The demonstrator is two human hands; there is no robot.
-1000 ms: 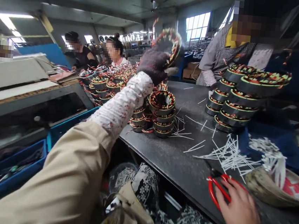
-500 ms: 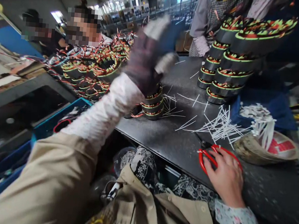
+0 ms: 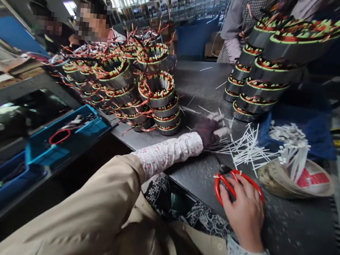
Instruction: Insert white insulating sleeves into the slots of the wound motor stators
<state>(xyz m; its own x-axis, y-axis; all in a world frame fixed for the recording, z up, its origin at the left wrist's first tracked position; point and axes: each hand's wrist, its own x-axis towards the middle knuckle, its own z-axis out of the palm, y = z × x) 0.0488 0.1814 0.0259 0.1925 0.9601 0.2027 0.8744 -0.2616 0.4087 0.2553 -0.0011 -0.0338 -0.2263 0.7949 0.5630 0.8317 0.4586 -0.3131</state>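
1. A second ago the left hand [image 3: 213, 129], in a dark glove, was high in the air with one coil ring. Now it is down on the table [image 3: 189, 173] and holds no ring.
2. The near stack of coil rings [image 3: 160, 98] stands at 10 o'clock from this hand, a little apart from it. The ring probably sits on this stack now, but this is a judgement only.
3. The left fingers bend down onto the white strips [image 3: 246, 149], which lie scattered toward 3 o'clock. One cannot tell whether they pinch a strip.
4. The right hand [image 3: 244, 213], at 5 o'clock from the left one, stays on the scissors [image 3: 231, 175]. Its fingers are closed over the red handles, and the scissors lie flat on the table.
5. So both hands are now low, near the front edge of the table.
6. Taller stacks [image 3: 261, 84] stand at 1 o'clock, a bag [image 3: 311, 185] with more strips at 3 o'clock, and a blue bin [image 3: 98, 126] at 9 o'clock. A co-worker [image 3: 244, 14] stands behind the table.
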